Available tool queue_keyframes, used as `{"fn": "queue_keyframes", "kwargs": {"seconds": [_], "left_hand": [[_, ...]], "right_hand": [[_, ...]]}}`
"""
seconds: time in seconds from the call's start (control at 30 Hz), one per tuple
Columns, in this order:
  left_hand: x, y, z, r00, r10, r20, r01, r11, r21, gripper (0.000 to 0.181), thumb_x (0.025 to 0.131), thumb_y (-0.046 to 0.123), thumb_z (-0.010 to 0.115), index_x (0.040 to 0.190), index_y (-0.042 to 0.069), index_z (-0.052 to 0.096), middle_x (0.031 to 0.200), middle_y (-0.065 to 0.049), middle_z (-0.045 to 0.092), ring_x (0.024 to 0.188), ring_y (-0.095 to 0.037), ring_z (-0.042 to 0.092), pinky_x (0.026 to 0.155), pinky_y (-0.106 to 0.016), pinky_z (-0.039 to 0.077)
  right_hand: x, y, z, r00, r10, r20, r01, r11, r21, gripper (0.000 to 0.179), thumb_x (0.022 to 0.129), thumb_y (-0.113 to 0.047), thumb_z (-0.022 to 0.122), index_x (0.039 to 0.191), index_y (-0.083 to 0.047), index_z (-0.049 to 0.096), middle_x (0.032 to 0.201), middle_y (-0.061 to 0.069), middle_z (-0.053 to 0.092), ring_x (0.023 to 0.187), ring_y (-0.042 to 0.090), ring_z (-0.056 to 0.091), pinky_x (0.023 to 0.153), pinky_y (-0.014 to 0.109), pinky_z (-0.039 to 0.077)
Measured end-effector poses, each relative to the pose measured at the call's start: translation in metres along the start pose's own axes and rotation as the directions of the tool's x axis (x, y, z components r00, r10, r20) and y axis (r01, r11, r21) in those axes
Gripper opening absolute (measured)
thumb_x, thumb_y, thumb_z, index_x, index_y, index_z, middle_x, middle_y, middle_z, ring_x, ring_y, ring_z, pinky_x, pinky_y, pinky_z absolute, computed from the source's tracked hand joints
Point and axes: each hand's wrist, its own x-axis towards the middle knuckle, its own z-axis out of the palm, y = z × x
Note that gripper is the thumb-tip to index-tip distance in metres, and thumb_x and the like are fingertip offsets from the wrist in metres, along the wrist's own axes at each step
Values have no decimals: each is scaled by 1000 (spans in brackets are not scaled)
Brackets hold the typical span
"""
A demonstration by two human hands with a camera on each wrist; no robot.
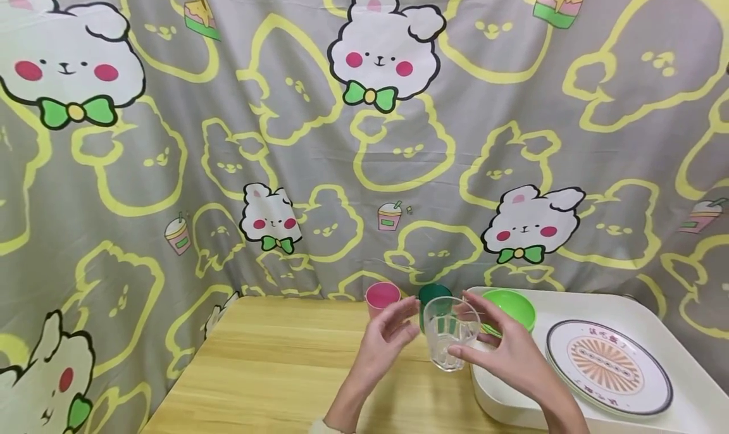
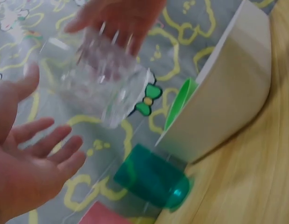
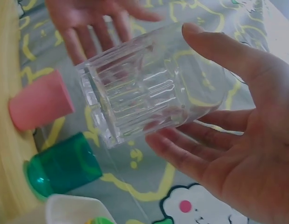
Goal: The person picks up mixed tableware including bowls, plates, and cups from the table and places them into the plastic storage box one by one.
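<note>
My right hand grips a clear drinking glass, thumb on one side and fingers on the other. In the right wrist view the thick, ribbed base of the glass points away from the palm. My left hand is beside the glass, palm facing it. Its fingers are spread and relaxed in the left wrist view, with a gap between them and the glass. Behind the hands stand a pink cup and a translucent teal cup, side by side and upright on the table.
At the right a white bin stands on the wooden table. It carries a bright green bowl and a stack of patterned plates. A grey curtain with cartoon prints hangs along the table's back and left.
</note>
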Motion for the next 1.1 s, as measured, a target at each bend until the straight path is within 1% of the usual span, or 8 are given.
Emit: {"fn": "queue_keyframes", "kwargs": {"seconds": [0.1,0.17,0.27,0.37,0.53,0.67,0.9,1.1], "left_hand": [[2,-4,-8,992,39,-122,-26,994,107,44,97,4,69,139,-6,57,137,-24,60,131,-42,54,112,-45,43],[4,-8,-14,984,73,-165,-43,982,182,43,96,3,71,137,-6,58,135,-24,60,128,-44,55,110,-52,44],[8,-12,-22,970,145,-197,-81,951,300,46,93,3,74,136,-5,59,136,-24,58,127,-45,55,109,-58,44],[14,-16,-28,950,225,-216,-118,901,418,51,90,4,77,137,-5,58,139,-21,56,126,-44,54,109,-60,43],[23,-22,-35,938,255,-234,-70,803,592,67,83,10,86,141,-3,55,144,-24,50,128,-43,53,108,-59,45],[30,-29,-40,944,210,-255,5,761,648,82,77,13,91,145,-4,49,148,-28,43,132,-45,47,107,-61,45],[42,-44,-47,954,116,-276,97,752,652,100,76,19,93,154,-5,34,157,-30,29,140,-50,35,107,-64,44],[49,-59,-51,943,74,-324,150,776,613,103,75,16,93,152,-12,31,146,-34,39,131,-50,46,106,-61,46]], "right_hand": [[-3,-1,-9,1000,3,-27,-4,1000,-27,86,80,-22,91,152,-8,47,137,14,60,126,33,58,92,34,59],[-5,2,-14,999,11,-43,-12,999,-35,83,80,-23,91,150,-8,49,135,14,61,123,33,59,90,31,59],[-6,6,-20,998,25,-54,-27,998,-48,80,80,-25,91,147,-7,51,132,14,61,119,34,62,90,30,59],[-5,10,-25,998,26,-56,-32,995,-99,81,81,-31,90,146,-7,50,130,15,61,115,37,65,90,33,59],[-2,16,-37,998,23,-66,-36,979,-203,84,82,-38,88,148,-3,49,129,14,63,112,35,66,89,37,60],[-1,21,-48,997,-2,-77,-20,960,-281,80,81,-37,89,142,0,53,125,15,65,109,34,66,84,36,62],[4,27,-67,998,-20,-52,0,930,-367,78,78,-34,91,136,4,55,119,17,68,108,38,68,75,26,60],[4,34,-76,1000,-5,29,16,928,-373,80,77,-34,91,135,6,53,121,18,67,109,36,66,74,29,60]]}}
